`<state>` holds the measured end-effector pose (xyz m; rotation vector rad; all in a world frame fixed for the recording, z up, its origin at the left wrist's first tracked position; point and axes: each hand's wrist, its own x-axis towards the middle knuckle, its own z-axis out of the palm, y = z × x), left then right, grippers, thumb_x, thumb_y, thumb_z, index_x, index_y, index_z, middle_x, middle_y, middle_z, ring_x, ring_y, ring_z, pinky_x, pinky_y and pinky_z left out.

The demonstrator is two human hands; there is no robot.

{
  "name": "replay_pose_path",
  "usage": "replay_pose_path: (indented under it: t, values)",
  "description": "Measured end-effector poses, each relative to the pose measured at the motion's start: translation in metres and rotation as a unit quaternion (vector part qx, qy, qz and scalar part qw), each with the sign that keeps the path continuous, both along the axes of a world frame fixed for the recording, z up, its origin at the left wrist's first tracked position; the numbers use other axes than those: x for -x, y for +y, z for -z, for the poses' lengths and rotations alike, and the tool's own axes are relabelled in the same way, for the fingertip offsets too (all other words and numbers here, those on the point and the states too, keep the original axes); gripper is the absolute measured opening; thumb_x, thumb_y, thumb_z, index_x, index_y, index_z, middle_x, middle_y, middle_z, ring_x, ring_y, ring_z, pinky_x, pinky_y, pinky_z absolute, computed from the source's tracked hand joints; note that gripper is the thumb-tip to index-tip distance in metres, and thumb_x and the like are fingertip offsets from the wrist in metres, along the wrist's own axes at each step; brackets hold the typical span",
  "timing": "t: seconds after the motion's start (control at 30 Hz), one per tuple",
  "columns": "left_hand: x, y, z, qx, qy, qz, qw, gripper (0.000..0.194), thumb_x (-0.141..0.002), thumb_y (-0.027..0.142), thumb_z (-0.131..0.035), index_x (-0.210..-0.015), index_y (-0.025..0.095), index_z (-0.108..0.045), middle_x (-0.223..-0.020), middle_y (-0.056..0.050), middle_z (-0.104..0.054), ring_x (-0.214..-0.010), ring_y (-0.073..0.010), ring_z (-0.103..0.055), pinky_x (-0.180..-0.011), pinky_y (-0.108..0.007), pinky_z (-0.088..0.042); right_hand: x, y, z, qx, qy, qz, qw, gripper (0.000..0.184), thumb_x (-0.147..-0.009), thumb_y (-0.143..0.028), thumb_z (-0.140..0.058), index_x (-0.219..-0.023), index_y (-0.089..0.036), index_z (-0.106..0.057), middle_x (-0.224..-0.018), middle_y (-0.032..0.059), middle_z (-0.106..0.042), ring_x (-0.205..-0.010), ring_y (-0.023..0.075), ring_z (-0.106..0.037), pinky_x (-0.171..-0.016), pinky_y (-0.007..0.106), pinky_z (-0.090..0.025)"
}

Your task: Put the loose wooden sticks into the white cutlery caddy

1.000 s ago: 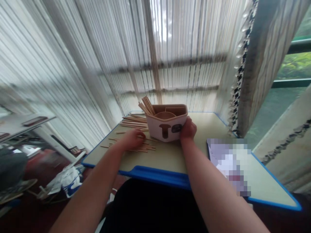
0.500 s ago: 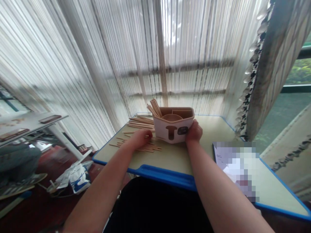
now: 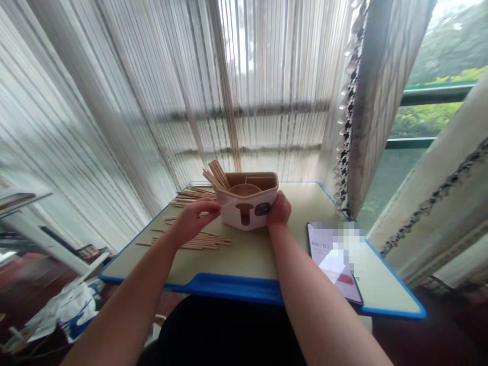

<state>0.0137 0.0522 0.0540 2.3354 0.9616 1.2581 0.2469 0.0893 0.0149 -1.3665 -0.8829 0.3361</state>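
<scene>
A white-and-brown desk organizer box (image 3: 231, 213) stands on the table, with compartments and a round cup section inside. Several thin wooden sticks (image 3: 216, 174) lean out of its left end. My right hand (image 3: 280, 208) is wrapped round the box's right side. At its left edge, my left hand (image 3: 196, 216) has its thumb and fingers pinched together against the box wall; the fingertips are partly hard to make out. More loose wooden sticks (image 3: 208, 241) lie on the table below and behind my left hand.
The pale table (image 3: 244, 259) has a blue rim and a blue front trough (image 3: 236, 285). A phone (image 3: 331, 264) showing a timer lies at the right. A sheer curtain (image 3: 183, 101) hangs behind the table. White plastic bags (image 3: 76, 310) lie on the floor at left.
My left hand has moved from the loose sticks up to the box's left edge. My right hand stays on the box. The view has turned to the right.
</scene>
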Motion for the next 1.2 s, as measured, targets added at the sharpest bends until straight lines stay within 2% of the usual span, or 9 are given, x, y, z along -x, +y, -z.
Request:
replay_pose_path:
  t: [0.1,0.23,0.37,0.47,0.57,0.67,0.9,1.1,1.2]
  values:
    - [-0.006,-0.008,-0.019,0.026,-0.154,0.004,0.988,0.019,-0.067,0.028,-0.072,-0.083,0.018,-0.069,-0.089,-0.005,-0.067,-0.081,-0.0168,-0.064,-0.074,-0.029,-0.054,0.0,-0.001,0.0,-0.001,0.014,-0.005,1.0,0.042,-0.088,-0.04,-0.024,-0.054,-0.021,-0.04,-0.055,0.0,-0.048,-0.056,0.0146,-0.038,-0.054,0.028,-0.024]
    - [-0.021,-0.011,-0.053,0.014,-0.315,-0.018,0.949,0.026,-0.063,0.027,-0.076,-0.087,0.018,-0.068,-0.08,-0.002,-0.068,-0.067,-0.0123,-0.064,-0.064,-0.026,-0.056,0.001,-0.001,0.0,-0.006,0.039,-0.008,0.999,0.042,-0.088,-0.041,-0.026,-0.054,-0.021,-0.041,-0.054,-0.001,-0.047,-0.056,0.0146,-0.039,-0.054,0.027,-0.025]
    - [-0.036,0.006,-0.087,-0.091,-0.383,-0.036,0.918,0.027,-0.064,0.02,-0.075,-0.089,0.015,-0.066,-0.075,0.0,-0.067,-0.059,-0.0094,-0.062,-0.057,-0.024,-0.055,0.0,0.001,0.001,-0.013,0.054,-0.016,0.998,0.042,-0.088,-0.042,-0.027,-0.053,-0.021,-0.04,-0.052,-0.0026,-0.044,-0.055,0.0139,-0.038,-0.053,0.027,-0.025]
    - [-0.041,0.025,-0.099,-0.185,-0.398,-0.07,0.896,0.025,-0.065,0.019,-0.072,-0.088,0.013,-0.065,-0.078,0.0,-0.066,-0.057,-0.0081,-0.061,-0.052,-0.022,-0.052,-0.002,0.002,0.002,-0.015,0.055,-0.01,0.998,0.041,-0.088,-0.041,-0.028,-0.053,-0.021,-0.038,-0.052,-0.0031,-0.042,-0.055,0.0135,-0.038,-0.053,0.027,-0.024]
    - [-0.043,0.041,-0.096,-0.205,-0.392,-0.117,0.889,0.024,-0.068,0.021,-0.07,-0.09,0.012,-0.064,-0.084,-0.001,-0.066,-0.059,-0.0068,-0.061,-0.055,-0.02,-0.051,-0.003,0.002,0.002,-0.015,0.056,-0.006,0.998,0.041,-0.088,-0.041,-0.028,-0.053,-0.021,-0.037,-0.052,-0.0034,-0.041,-0.055,0.0132,-0.037,-0.053,0.027,-0.024]
    - [-0.044,0.05,-0.083,-0.194,-0.382,-0.13,0.894,0.024,-0.07,0.022,-0.068,-0.091,0.012,-0.064,-0.084,-0.001,-0.066,-0.062,-0.0076,-0.062,-0.062,-0.023,-0.053,-0.004,0.003,0.003,-0.012,0.067,-0.008,0.998,0.042,-0.087,-0.043,-0.028,-0.053,-0.021,-0.038,-0.052,-0.0035,-0.041,-0.056,0.013,-0.037,-0.053,0.027,-0.024]
    - [-0.044,0.048,-0.051,-0.153,-0.241,-0.214,0.934,0.025,-0.074,0.031,-0.065,-0.094,0.016,-0.065,-0.089,-0.002,-0.067,-0.082,-0.0131,-0.062,-0.074,-0.027,-0.053,-0.004,0.004,0.002,-0.014,0.064,-0.008,0.998,0.042,-0.086,-0.043,-0.029,-0.053,-0.02,-0.04,-0.052,-0.0036,-0.041,-0.056,0.0129,-0.037,-0.053,0.027,-0.024]
    - [-0.041,0.05,-0.04,-0.21,-0.157,-0.258,0.93,0.026,-0.074,0.03,-0.064,-0.097,0.017,-0.063,-0.113,-0.007,-0.058,-0.101,-0.0177,-0.057,-0.077,-0.028,-0.053,-0.003,0.003,0.002,-0.013,0.088,-0.015,0.996,0.041,-0.086,-0.043,-0.031,-0.052,-0.02,-0.039,-0.052,-0.0037,-0.039,-0.056,0.0126,-0.036,-0.052,0.026,-0.024]
    - [-0.043,0.053,-0.036,-0.194,-0.146,-0.254,0.936,0.039,-0.074,0.027,-0.063,-0.112,0.019,-0.056,-0.119,-0.008,-0.055,-0.106,-0.0188,-0.056,-0.08,-0.03,-0.053,-0.002,0.004,0.002,-0.016,0.091,-0.017,0.996,0.041,-0.086,-0.043,-0.031,-0.053,-0.02,-0.038,-0.051,-0.0039,-0.038,-0.055,0.0124,-0.035,-0.052,0.026,-0.023]
